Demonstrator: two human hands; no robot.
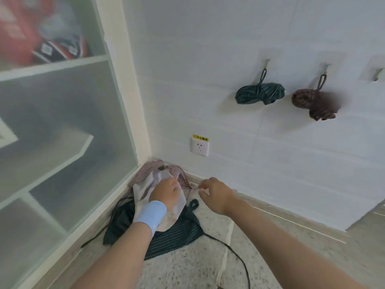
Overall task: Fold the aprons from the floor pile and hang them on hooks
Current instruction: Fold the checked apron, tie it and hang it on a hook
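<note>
**Floor pile, corner lot.** Three aprons lie heaped on the floor where the cabinet (116, 126) meets the wall:
- checked apron (145, 174), rearmost
- pale apron (143, 191), lying over the other two
- dark striped apron (179, 236), nearest

**Hung stock.** A green bundle (260, 93) and a brown bundle (314, 104) each hang from a hook by a loop. A bare hook (378, 75) is at the right edge.

**Grip.**
- The left hand (166, 193) is fingers-down, its grip closed on the pale apron.
- The right hand (215, 193) hovers just beside the checked edge with fingers loosely curled. Motion blur leaves it unclear whether it pinches a tie.

**Hazards, as judged.**
- Lifting the pale apron may drag the checked one up, since the two overlap.
- The black tie (236, 253) and pale strap (226, 253) trail across the floor and could snag or catch underfoot.
- A loosely made bundle could slip its loop on the hook.
</note>
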